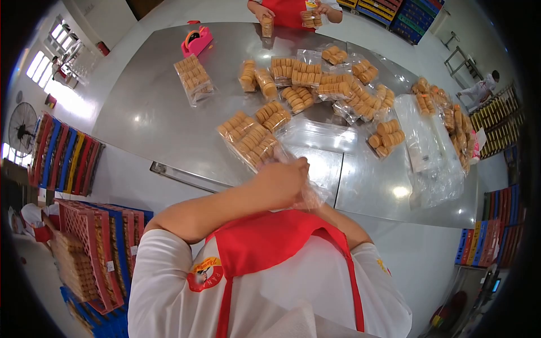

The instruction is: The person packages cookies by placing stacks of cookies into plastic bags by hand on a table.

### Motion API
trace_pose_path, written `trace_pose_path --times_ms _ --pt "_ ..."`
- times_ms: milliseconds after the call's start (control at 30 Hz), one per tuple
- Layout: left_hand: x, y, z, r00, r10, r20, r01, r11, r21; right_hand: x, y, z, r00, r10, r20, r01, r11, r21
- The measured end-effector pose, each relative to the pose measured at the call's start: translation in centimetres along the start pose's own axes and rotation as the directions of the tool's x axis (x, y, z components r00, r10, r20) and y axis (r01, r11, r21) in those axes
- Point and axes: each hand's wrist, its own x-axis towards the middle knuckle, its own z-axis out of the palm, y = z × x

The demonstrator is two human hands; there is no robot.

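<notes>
Red apron cloth [270,239] is being worn nearest the camera. Just beyond, a clear bag of round biscuits [248,139] is being held by the near edge of the surface [152,112], its loose end being bunched, presumably so the rows are being confined inside. That end is being gripped by the left hand [286,179], its fingers being curled closed; the right hand is being screened, so its grip cannot be told. Farther out, other filled bags [306,74] are being grouped together, presumably for easy reach, with flat plastic bags [416,132] being laid alongside and a pink tape dispenser [197,43] being stationed near the far edge.
</notes>
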Motion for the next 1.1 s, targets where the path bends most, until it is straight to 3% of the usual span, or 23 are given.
trace_pose_path --times_ms 33,100,167,200,233,267,333,367,433,500,533,567,600,667,733,833,867,933,967,1033,1100 --pt "0.1 -0.4 -1.2 0.997 -0.067 0.049 0.068 0.998 -0.009 2.8 3.4 -2.5 0.917 -0.266 0.296 0.264 0.963 0.047" --pt "-0.8 -1.5 -4.7 0.977 -0.012 -0.215 -0.005 0.997 -0.079 4.0 3.6 -3.3 0.749 -0.381 0.543 0.307 0.925 0.225" --pt "-0.5 -3.9 -8.5 0.972 -0.112 -0.208 0.071 0.979 -0.193 2.2 -3.7 -1.7 0.811 -0.142 0.568 -0.059 0.945 0.321" --pt "-0.7 -5.3 -9.8 0.959 -0.074 -0.274 -0.011 0.955 -0.297 1.1 -6.6 -1.8 0.763 -0.253 0.595 0.305 0.952 0.014" --pt "-0.6 -5.8 -11.2 0.961 -0.089 -0.262 -0.024 0.917 -0.399 -0.1 -9.4 -2.2 0.682 -0.327 0.655 0.618 0.737 -0.275" --pt "-0.6 -6.4 -12.6 0.963 -0.103 -0.25 -0.036 0.867 -0.497 -0.9 -11.4 -2.3 0.585 -0.346 0.733 0.806 0.348 -0.479" --pt "-0.6 -6.2 -15.7 0.983 -0.18 -0.035 0.111 0.733 -0.671 -1.6 -13.4 -1.8 0.516 -0.387 0.764 0.845 0.082 -0.528" --pt "-0.2 -6.8 -15.9 0.984 -0.174 -0.035 0.089 0.652 -0.753 -2.1 -14.3 -1.7 0.483 -0.403 0.777 0.836 -0.052 -0.547" --pt "0.8 -7.8 -15.5 0.988 -0.154 -0.035 0.041 0.464 -0.885 -2.9 -16.3 -2.2 0.45 -0.43 0.783 0.833 -0.113 -0.541" --pt "0.9 -7.9 -15.0 0.951 -0.213 -0.222 -0.116 0.419 -0.9 -3.0 -17.7 -3.0 0.397 -0.462 0.793 0.827 -0.194 -0.527" --pt "1.0 -7.6 -14.4 0.907 -0.275 -0.319 -0.198 0.392 -0.899 -2.8 -18.2 -3.1 0.57 -0.452 0.686 0.756 -0.038 -0.654" --pt "1.3 -7.5 -13.6 0.849 -0.337 -0.406 -0.28 0.364 -0.888 -2.7 -18.2 -3.9 0.536 -0.488 0.689 0.77 -0.051 -0.636" --pt "1.9 -9.2 -12.0 0.874 -0.311 -0.373 -0.254 0.36 -0.898 -2.3 -17.9 -5.2 0.499 -0.522 0.692 0.783 -0.069 -0.618" --pt "3.1 -10.2 -7.6 0.916 -0.265 -0.301 -0.238 0.244 -0.94 -2.5 -18.0 -6.2 0.53 -0.562 0.635 0.765 -0.006 -0.644" --pt "4.0 -10.2 -3.2 0.942 -0.265 -0.207 -0.176 0.136 -0.975 -3.3 -17.8 -5.9 0.663 -0.556 0.502 0.683 0.175 -0.709" --pt "5.8 -8.5 3.4 0.958 -0.262 -0.119 -0.121 0.008 -0.993 -1.5 -15.9 -6.1 0.616 -0.544 0.57 0.732 0.128 -0.669" --pt "7.3 -9.2 6.0 0.969 -0.186 -0.16 -0.151 0.065 -0.986 -0.8 -15.8 -5.9 0.735 -0.385 0.559 0.676 0.342 -0.653" --pt "7.3 -8.1 6.4 0.983 -0.177 -0.04 -0.069 -0.162 -0.984 0.2 -15.9 -5.9 0.829 -0.008 0.56 0.409 0.692 -0.595" --pt "7.3 -7.4 6.3 0.986 -0.163 0.019 -0.026 -0.271 -0.962 0.2 -16.0 -6.4 0.851 -0.022 0.525 0.361 0.751 -0.553" --pt "7.1 -6.8 6.4 0.984 -0.165 -0.07 -0.101 -0.191 -0.976 0.1 -16.2 -7.5 0.89 -0.039 0.453 0.266 0.853 -0.449" --pt "7.3 -7.8 6.4 0.98 -0.165 -0.108 -0.123 -0.086 -0.989 0.8 -15.6 -7.4 0.893 0.044 0.447 0.245 0.788 -0.566"
